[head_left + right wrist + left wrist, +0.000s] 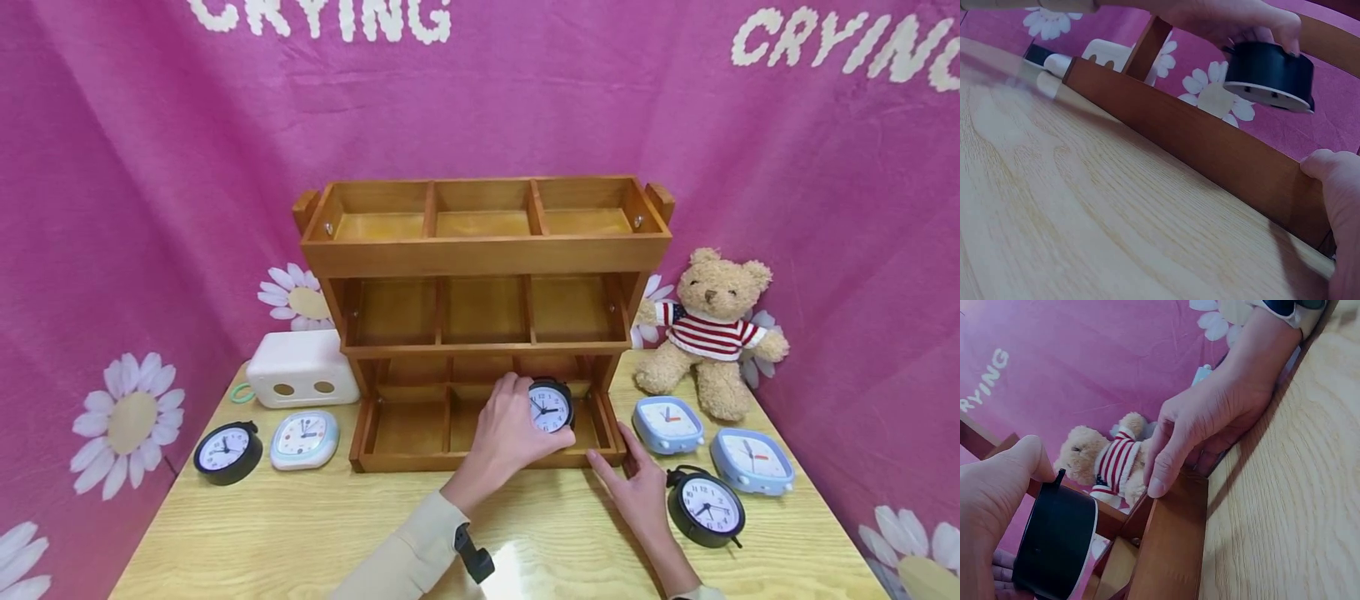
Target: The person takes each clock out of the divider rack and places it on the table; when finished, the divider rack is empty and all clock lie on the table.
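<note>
My left hand point(506, 421) grips a round black alarm clock point(551, 407) by its casing, with the dial facing up toward the head camera. The clock is over the bottom tier of a three-tier wooden shelf point(487, 260), by its middle and right compartments. In the left wrist view, a gap shows between the clock's black casing point(1054, 540) and the front board. My right hand point(637, 492) holds the shelf's front right corner. Its thumb lies on the front board's edge, and the fingers are round the side, partly hidden in the left wrist view.
Right of the shelf lie two blue clocks point(667, 425) point(752, 461) and a black alarm clock point(707, 507), below a teddy bear point(712, 325). At left are another black clock point(228, 452), a white-and-blue clock point(304, 440), a white box point(300, 367) and a green ring point(242, 392).
</note>
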Motion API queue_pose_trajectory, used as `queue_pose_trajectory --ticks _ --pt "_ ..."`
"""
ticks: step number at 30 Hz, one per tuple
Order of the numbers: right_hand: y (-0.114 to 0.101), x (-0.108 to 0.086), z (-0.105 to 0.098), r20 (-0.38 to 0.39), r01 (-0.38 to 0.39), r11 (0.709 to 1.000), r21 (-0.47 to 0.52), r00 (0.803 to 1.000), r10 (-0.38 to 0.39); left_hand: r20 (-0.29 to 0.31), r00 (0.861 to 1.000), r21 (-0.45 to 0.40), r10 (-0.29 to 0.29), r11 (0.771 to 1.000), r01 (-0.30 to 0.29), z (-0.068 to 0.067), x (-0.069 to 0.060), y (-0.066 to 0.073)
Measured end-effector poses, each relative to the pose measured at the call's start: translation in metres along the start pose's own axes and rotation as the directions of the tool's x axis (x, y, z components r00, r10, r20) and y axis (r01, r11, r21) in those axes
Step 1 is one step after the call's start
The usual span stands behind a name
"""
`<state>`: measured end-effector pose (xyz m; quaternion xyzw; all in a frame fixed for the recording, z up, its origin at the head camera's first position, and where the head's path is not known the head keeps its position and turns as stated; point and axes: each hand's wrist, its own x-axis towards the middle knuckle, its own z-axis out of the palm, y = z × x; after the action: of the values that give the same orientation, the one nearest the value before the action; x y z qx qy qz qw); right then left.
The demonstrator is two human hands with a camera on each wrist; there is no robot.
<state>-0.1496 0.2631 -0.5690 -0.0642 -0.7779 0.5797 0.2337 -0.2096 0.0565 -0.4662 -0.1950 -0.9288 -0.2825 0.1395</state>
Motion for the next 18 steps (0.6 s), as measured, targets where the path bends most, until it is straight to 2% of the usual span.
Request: queue_pose_trajectory --ticks 4,9,18 --pt "0.000 -0.001 -0.001 -0.005 -0.005 1.000 -0.003 1.000 0.005 0.016 1.000 0.006 -0.013 1.000 0.013 -0.012 -0.010 -0.006" --pt "0.000 -0.001 0.000 0.004 -0.028 1.000 0.002 1.000 0.028 0.029 0.998 0.006 -0.057 0.998 0.057 -0.030 -0.025 -0.020" --pt "0.000 0.000 0.002 0.020 -0.048 0.999 0.015 0.999 0.047 -0.004 0.989 -0.005 -0.145 0.989 0.145 -0.062 -0.051 -0.048"
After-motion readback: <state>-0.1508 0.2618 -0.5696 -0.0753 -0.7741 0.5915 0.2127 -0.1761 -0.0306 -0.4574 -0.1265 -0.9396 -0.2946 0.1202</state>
